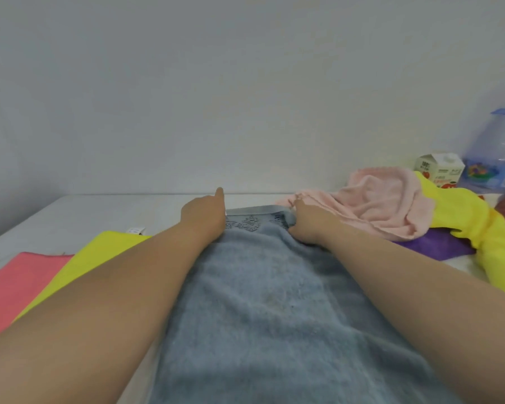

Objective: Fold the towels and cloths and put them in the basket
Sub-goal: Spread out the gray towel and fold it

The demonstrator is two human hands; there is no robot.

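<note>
A grey-blue towel (274, 301) lies spread lengthwise on the white table (99, 211), running away from me. My left hand (204, 214) sits at the towel's far left corner with one finger sticking up; its other fingers curl down over the edge and are mostly hidden. My right hand (306, 225) grips the far right corner, fingers curled into the fabric by the woven border. Both forearms stretch over the towel's sides. No basket is in view.
Flat pink cloth (15, 290) and flat yellow cloth (99, 255) lie to the left. On the right is a heap of crumpled pink towel (385, 205), purple cloth (438, 247) and yellow cloth (478, 228). A milk carton (440, 170) and big water bottle (499, 153) stand by the wall.
</note>
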